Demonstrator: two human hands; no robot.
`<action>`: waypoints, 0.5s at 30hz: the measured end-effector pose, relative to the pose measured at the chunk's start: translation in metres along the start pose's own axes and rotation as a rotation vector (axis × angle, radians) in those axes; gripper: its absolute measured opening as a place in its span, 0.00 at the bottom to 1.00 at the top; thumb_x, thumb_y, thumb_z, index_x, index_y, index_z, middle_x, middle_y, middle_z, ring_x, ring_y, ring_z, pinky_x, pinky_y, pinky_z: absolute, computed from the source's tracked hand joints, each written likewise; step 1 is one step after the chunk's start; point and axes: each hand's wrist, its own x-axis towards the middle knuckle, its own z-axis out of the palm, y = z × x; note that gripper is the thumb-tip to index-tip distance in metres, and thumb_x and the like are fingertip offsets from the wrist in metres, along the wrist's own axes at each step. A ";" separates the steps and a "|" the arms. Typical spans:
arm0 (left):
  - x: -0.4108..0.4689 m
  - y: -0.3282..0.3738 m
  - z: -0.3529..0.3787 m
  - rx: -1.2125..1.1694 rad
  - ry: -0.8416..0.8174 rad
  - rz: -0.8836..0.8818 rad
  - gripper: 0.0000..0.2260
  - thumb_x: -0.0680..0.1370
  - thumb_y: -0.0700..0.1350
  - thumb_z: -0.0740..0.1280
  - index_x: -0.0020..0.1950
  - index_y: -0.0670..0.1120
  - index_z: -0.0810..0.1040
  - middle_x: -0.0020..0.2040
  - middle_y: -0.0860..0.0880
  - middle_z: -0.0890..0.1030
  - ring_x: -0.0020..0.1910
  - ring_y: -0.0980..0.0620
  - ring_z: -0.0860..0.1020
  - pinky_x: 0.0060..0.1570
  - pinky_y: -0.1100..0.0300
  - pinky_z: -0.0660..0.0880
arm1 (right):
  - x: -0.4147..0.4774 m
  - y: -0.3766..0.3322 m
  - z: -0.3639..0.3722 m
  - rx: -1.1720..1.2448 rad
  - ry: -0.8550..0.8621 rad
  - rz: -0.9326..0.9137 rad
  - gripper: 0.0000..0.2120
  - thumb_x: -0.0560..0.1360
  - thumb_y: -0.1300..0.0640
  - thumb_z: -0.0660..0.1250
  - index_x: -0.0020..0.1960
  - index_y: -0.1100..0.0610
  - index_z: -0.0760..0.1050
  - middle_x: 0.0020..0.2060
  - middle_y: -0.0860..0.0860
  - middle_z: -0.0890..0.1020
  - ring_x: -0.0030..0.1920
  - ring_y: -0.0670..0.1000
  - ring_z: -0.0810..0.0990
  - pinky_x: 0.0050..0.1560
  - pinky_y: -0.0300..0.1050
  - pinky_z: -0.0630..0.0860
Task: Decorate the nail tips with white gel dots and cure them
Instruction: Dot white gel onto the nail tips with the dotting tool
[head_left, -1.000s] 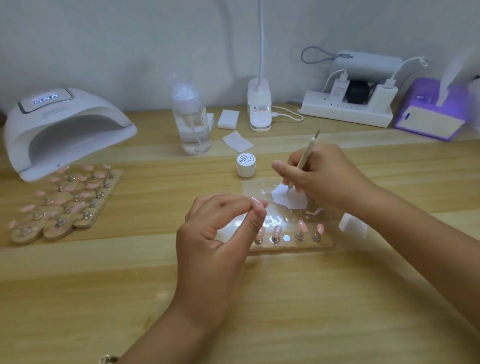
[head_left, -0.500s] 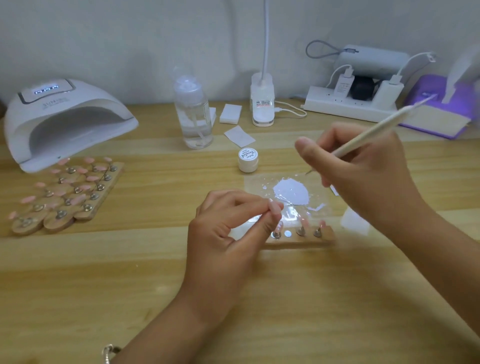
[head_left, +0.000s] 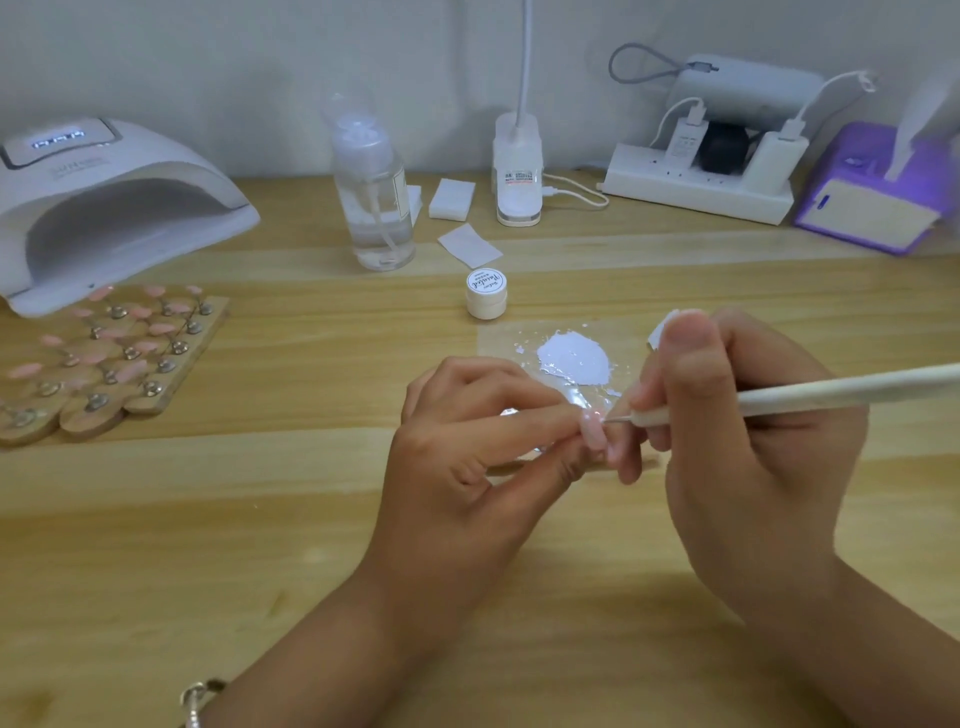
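My left hand (head_left: 467, 467) pinches a pink nail tip (head_left: 592, 434) between thumb and forefinger above the table. My right hand (head_left: 748, 441) grips a white dotting pen (head_left: 831, 392) whose thin metal point touches the top of that nail tip. Behind the hands lies a clear palette sheet (head_left: 498, 338) with a blob of white gel (head_left: 574, 358). A small white gel jar (head_left: 486, 292) stands just beyond it. The wooden holder under my hands is mostly hidden.
A white curing lamp (head_left: 104, 208) sits at the back left, with wooden holders of several pink nail tips (head_left: 104, 358) in front of it. A clear pump bottle (head_left: 374, 192), white wipes (head_left: 452, 197), a lamp base (head_left: 518, 176), a power strip (head_left: 701, 182) and a purple device (head_left: 872, 192) line the back.
My right hand came down from the raised position and brought the pen's point onto the nail tip. My left hand kept its pinch and shifted slightly right.
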 end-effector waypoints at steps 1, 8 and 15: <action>0.000 0.000 0.000 0.003 0.000 0.004 0.02 0.75 0.47 0.73 0.45 0.53 0.86 0.43 0.61 0.82 0.53 0.52 0.77 0.53 0.42 0.71 | -0.001 0.000 0.000 0.003 -0.001 -0.006 0.20 0.81 0.55 0.59 0.33 0.60 0.70 0.23 0.39 0.73 0.21 0.48 0.76 0.24 0.35 0.70; -0.001 0.001 0.001 0.008 -0.010 0.016 0.03 0.76 0.47 0.72 0.45 0.53 0.86 0.43 0.61 0.81 0.53 0.54 0.76 0.53 0.42 0.71 | -0.001 0.001 -0.001 -0.042 -0.004 -0.013 0.20 0.81 0.56 0.60 0.31 0.60 0.69 0.23 0.44 0.74 0.21 0.48 0.76 0.26 0.33 0.69; 0.000 0.002 0.001 0.033 -0.029 0.015 0.03 0.75 0.46 0.72 0.44 0.52 0.86 0.43 0.58 0.83 0.53 0.52 0.76 0.54 0.42 0.71 | -0.001 0.001 -0.002 -0.088 -0.034 -0.021 0.20 0.81 0.57 0.61 0.31 0.60 0.69 0.24 0.49 0.76 0.23 0.47 0.77 0.26 0.35 0.70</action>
